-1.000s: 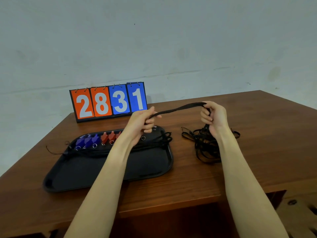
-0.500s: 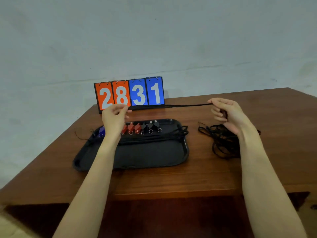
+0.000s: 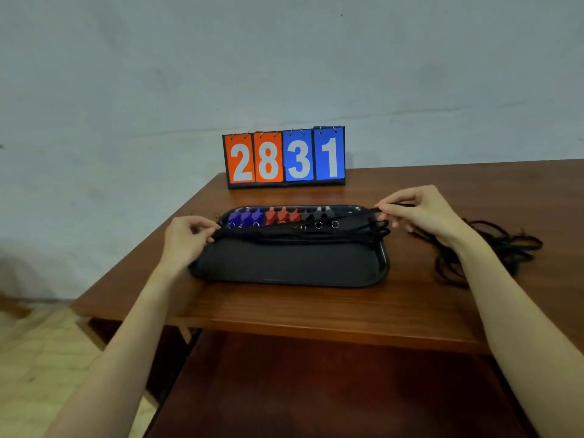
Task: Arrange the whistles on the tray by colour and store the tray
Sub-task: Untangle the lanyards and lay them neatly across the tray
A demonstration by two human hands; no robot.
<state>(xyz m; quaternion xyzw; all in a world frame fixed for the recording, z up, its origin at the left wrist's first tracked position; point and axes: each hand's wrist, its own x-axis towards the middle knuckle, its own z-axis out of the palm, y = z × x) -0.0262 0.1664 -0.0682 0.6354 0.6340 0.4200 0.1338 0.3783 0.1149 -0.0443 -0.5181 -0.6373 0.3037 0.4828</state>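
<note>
A black tray is sitting on the brown tabletop, just near of a flip scoreboard reading 2831 that is standing at the far edge. Along the tray's far side a row of whistles is lying sorted by colour: blue whistles at the left, red whistles in the middle, black whistles at the right, each with a small metal ring on its near side. A bundle of black lanyards is stretching left to right across the tray, just near of the whistles. The left hand is hovering at the tray's left end, its fingers curling and pinching the left end of the lanyards. The right hand is positioned at the tray's far right corner, its fingers pinching a black cord where the lanyards are gathering at the right end. A loose heap of black cords is lying on the tabletop to the right of the tray, partly hidden behind the right forearm.
</note>
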